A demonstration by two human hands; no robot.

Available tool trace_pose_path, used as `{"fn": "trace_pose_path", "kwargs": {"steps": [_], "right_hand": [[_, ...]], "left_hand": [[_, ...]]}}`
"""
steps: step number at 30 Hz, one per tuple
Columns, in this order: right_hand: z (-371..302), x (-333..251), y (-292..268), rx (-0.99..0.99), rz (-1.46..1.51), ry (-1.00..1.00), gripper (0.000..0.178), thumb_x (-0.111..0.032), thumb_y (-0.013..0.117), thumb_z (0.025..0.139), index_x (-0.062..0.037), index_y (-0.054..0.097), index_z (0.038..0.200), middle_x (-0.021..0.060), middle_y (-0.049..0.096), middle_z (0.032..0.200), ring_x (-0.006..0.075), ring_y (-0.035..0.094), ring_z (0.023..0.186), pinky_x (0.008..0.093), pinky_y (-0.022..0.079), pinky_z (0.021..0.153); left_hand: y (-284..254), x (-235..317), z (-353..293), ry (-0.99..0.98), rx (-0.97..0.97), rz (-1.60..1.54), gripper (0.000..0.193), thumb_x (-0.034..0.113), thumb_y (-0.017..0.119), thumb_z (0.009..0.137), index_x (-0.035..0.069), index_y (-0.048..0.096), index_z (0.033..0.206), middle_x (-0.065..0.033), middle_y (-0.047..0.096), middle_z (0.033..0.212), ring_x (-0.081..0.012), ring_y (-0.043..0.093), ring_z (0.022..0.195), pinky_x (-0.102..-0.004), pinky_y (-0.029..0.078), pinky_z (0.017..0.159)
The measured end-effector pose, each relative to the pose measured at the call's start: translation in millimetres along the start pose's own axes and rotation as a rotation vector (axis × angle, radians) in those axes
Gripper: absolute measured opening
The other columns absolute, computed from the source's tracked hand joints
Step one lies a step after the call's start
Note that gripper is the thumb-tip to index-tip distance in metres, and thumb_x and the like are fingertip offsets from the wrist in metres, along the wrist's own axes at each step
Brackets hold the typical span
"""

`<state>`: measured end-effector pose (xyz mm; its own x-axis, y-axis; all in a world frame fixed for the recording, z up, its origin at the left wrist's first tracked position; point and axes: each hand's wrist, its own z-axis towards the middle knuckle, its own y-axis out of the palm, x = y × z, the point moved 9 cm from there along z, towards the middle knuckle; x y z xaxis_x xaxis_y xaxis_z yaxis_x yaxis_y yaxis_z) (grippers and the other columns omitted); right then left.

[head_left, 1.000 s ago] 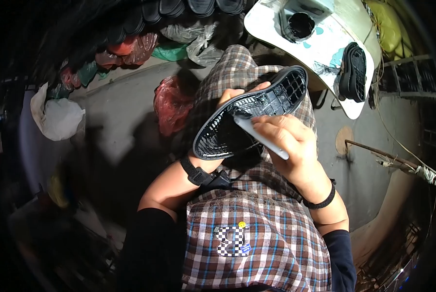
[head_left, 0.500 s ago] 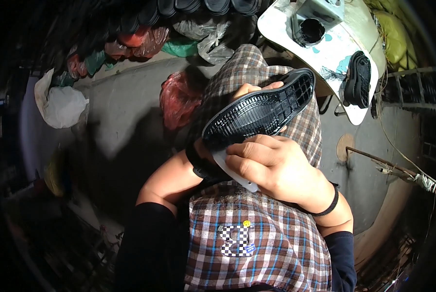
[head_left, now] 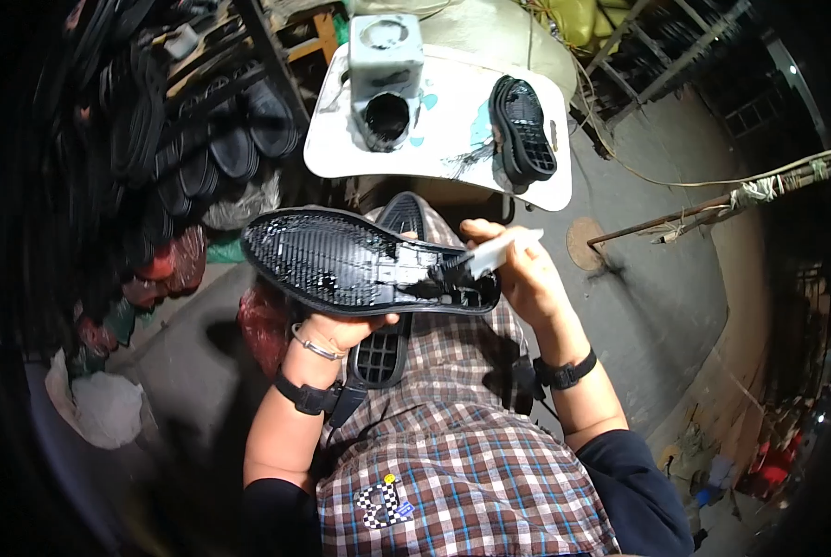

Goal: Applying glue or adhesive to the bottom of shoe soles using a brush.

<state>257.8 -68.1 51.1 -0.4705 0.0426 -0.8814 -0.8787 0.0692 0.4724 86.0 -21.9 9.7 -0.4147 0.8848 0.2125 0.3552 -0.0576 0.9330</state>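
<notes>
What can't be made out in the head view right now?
All in the head view:
- Left hand: most fingers, hidden behind the upper sole.
- Lower sole: its middle, covered by the upper sole.
- Brush in the right hand: bristle tips, blurred, black on black.
- Cup: how full, too dark inside.
- Stacked soles: how many, lost in shadow toward the left edge.

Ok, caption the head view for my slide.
The right hand holds a pale-handled brush to a black shoe sole that the left hand supports.
</notes>
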Motion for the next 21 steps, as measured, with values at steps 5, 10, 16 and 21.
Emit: {"fn": "trace_pose_path", "kwargs": {"steps": [5, 10, 16, 21], "right_hand": [[-14.4, -7.5, -48.3, 0.144, 0.037, -0.136, 0.047, -0.037, 0.056, 0.096, 0.0017, 0.055, 0.122, 0.0176, 0.053, 0.134, 0.0246, 0.049, 0.126, 0.038, 0.036, 0.107], [-12.3, -17.7, -98.5, 0.578, 0.157, -0.189, 0.041, -0.037, 0.054, 0.097, -0.0022, 0.055, 0.12, 0.0097, 0.06, 0.123, 0.0188, 0.057, 0.112, 0.0344, 0.043, 0.1], [10.3, -30.6, -162.8, 0.728, 0.134, -0.404, 0.037, -0.034, 0.054, 0.098, -0.0033, 0.056, 0.118, 0.0064, 0.062, 0.115, 0.0169, 0.058, 0.108, 0.0323, 0.045, 0.095], [46.7, -48.5, -190.7, 0.714, 0.017, -0.454, 0.032, -0.029, 0.05, 0.101, -0.0004, 0.057, 0.115, 0.0087, 0.062, 0.113, 0.0155, 0.058, 0.105, 0.0307, 0.045, 0.095]], "left_hand": [[27.5, -7.6, 74.6, -0.1, 0.029, -0.031, 0.042, 0.038, 0.042, 0.097, 0.007, 0.058, 0.12, -0.0093, 0.067, 0.111, -0.0229, 0.066, 0.097, -0.0396, 0.061, 0.062], [49.2, -13.3, 154.6, -0.061, 0.012, 0.014, 0.044, 0.044, 0.034, 0.099, 0.01, 0.06, 0.11, -0.0067, 0.068, 0.102, -0.0214, 0.066, 0.091, -0.0399, 0.061, 0.063], [61.0, -16.8, 245.9, -0.017, 0.114, 0.179, 0.071, 0.063, 0.018, 0.097, 0.002, 0.051, 0.116, -0.0127, 0.064, 0.104, -0.0254, 0.059, 0.091, -0.0362, 0.05, 0.077], [58.5, 4.3, 309.2, 0.096, 0.158, 0.479, 0.067, 0.059, 0.029, 0.098, -0.001, 0.045, 0.125, -0.0146, 0.061, 0.113, -0.0228, 0.059, 0.093, -0.0339, 0.049, 0.08]]}}
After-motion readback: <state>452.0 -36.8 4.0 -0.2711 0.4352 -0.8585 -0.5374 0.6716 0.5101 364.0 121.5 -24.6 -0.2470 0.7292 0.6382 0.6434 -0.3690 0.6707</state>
